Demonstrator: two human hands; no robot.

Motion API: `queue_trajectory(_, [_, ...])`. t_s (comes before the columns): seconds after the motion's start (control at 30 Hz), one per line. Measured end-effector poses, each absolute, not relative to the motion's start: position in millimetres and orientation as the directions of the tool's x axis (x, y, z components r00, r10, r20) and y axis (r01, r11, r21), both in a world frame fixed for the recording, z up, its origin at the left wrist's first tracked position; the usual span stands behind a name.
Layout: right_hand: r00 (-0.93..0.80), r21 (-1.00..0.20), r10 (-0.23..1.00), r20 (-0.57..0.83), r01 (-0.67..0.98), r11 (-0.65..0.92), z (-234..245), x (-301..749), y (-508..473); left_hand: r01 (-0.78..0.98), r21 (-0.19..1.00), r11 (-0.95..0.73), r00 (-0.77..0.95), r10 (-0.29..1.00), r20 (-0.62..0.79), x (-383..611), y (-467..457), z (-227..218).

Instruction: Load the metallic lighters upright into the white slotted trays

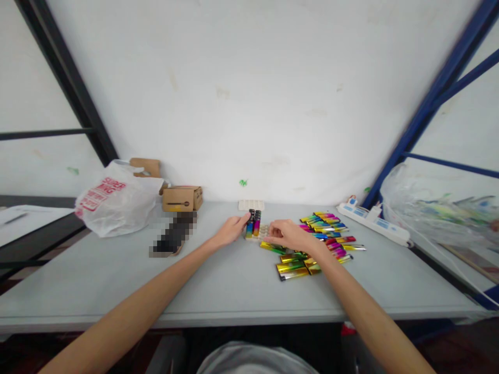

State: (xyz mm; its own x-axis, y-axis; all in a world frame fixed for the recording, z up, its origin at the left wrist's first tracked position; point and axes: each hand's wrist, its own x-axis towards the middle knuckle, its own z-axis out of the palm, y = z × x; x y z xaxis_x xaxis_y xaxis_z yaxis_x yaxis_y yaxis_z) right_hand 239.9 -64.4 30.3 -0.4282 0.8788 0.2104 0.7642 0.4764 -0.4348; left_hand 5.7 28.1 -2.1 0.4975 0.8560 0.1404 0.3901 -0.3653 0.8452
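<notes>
Several shiny multicoloured lighters (256, 223) with black tops stand upright in the left part of a pale slotted tray (264, 231). My left hand (231, 230) is closed at the tray's left end, its thumb against the standing lighters; part of its fingers is hidden. Over the tray's right side, my right hand (287, 234) has its fingers curled in, and whatever they hold is hidden. Just below that hand a yellow-green lighter (273, 248) lies on the table. More loose lighters (327, 223) lie in a pile behind and around my right forearm.
A second pale tray (251, 204) sits by the wall. To the left are a cardboard box (181, 199), a white plastic bag (120, 197) and a blurred-out dark object (175, 234). A power strip (376, 223) with a cable lies along the right of the grey table (218, 285).
</notes>
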Motion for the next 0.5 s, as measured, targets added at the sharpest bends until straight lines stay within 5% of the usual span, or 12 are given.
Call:
queue_trajectory(0.13, [-0.446,-0.429,0.89,0.099,0.787,0.442,33.9,253.1,-69.9,0.381,0.846,-0.372,0.503,0.852,0.148,6.2,29.0,-3.6])
queue_trajectory(0.5, [-0.449,-0.22,0.885,0.12,0.858,0.465,34.3,246.8,-75.5,0.385,0.848,-0.364,0.492,0.858,0.145,5.9,31.8,-6.8])
